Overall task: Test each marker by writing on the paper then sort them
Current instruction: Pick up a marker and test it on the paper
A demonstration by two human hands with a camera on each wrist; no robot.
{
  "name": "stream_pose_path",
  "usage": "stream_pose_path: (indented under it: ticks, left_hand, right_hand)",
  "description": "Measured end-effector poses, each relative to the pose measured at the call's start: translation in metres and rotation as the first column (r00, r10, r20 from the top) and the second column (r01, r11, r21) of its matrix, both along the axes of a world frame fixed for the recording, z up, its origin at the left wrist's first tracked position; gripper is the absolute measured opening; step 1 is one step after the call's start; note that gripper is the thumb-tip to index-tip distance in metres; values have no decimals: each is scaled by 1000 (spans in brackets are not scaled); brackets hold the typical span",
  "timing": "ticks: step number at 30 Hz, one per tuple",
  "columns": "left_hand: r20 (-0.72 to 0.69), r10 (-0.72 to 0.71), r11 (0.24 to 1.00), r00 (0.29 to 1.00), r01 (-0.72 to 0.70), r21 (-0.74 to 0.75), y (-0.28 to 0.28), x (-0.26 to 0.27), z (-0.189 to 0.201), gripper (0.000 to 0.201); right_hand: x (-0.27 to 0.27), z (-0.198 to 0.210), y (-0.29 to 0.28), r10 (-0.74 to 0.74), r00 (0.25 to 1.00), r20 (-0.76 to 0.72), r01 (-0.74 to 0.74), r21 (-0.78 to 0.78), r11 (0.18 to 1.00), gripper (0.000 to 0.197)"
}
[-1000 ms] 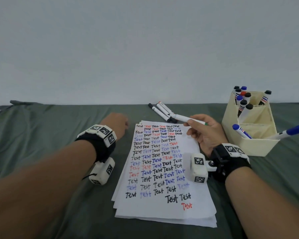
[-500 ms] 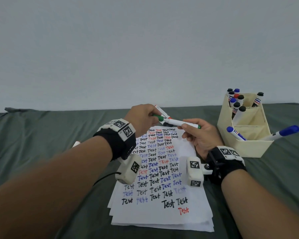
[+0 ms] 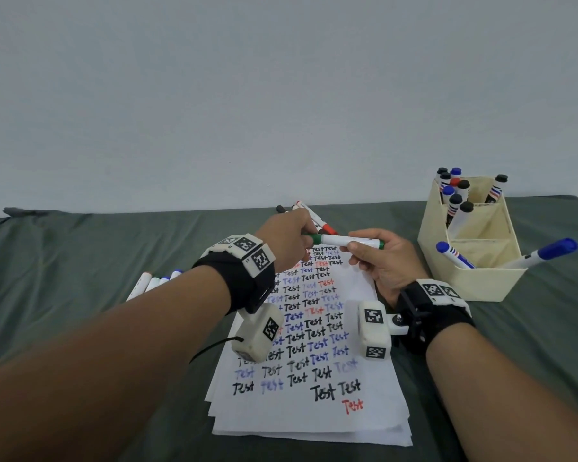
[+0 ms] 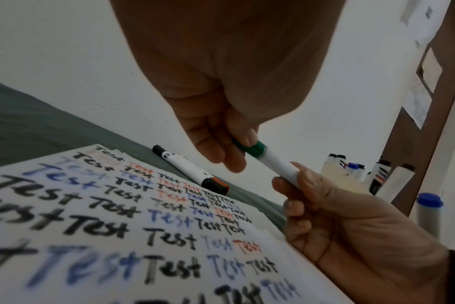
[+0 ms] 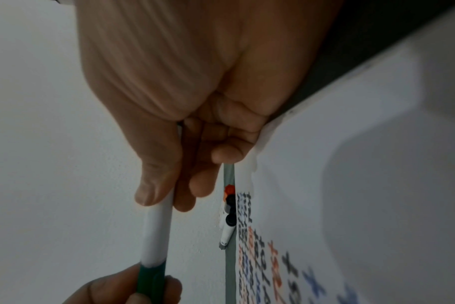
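Observation:
A green marker [image 3: 342, 241] hangs level above the far end of the paper [image 3: 314, 415], which is covered in "Test" words. My right hand [image 3: 371, 253] pinches its white barrel [image 4: 279, 166] [image 5: 156, 232]. My left hand [image 3: 294, 240] grips its green cap [image 4: 255, 149] [image 5: 149, 277], which sits on the marker. Loose markers [image 3: 309, 216] [image 4: 192, 171] lie on the cloth just beyond the paper.
A cream divided box [image 3: 471, 258] at the right holds several markers; two blue-capped ones [image 3: 544, 253] lean out of its front compartment. More markers [image 3: 154, 281] lie left of my left forearm. Dark green cloth [image 3: 80, 261] covers the table; a wall stands behind.
My left hand rose from the cloth and came across to take hold of the green cap. My right hand lifted the marker off the pile and keeps it level.

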State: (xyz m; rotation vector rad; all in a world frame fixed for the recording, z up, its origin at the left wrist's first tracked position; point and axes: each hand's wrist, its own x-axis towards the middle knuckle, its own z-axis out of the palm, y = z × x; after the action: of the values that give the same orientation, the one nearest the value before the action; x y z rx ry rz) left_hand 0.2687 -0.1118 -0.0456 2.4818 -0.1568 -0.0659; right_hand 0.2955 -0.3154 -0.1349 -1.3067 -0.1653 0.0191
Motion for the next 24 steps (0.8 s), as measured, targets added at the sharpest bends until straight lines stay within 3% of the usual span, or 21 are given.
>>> stream_pose_path:
  ticks: [6, 9, 13, 16, 20, 22, 24]
  left_hand:
    - [14, -75, 986, 997, 72, 151, 3, -2, 4, 8]
    - [9, -177, 951, 984, 169, 257, 3, -10, 3, 17]
    - [14, -189, 920, 982, 172, 352, 9, -23, 15, 25]
    - [10, -101, 907, 995, 88, 411, 34, -34, 25, 28]
    - [28, 39, 831, 999, -48, 555, 91, -53, 37, 28]
    - [46, 147, 786, 988, -145, 601, 126, -68, 40, 26]
    - [45, 263, 758, 964, -236, 608, 159, -83, 40, 21]
  right_hand:
    - [2, -1, 1, 27, 999, 31, -24, -92, 995, 48]
    - [2, 0, 2, 47, 999, -7, -47, -133, 990, 64]
    - [-6, 10, 4, 46, 998, -31, -50, -147, 988, 60]
    - [-16, 24, 14, -22, 1000, 22, 27, -279, 960, 44]
    - [-30, 50, 30, -158, 970, 184, 229, -476, 849, 21]
    - [-38, 63, 36, -84, 975, 207, 198, -625, 755, 19]
    - [-46, 74, 41, 22, 981, 195, 142, -784, 605, 24]
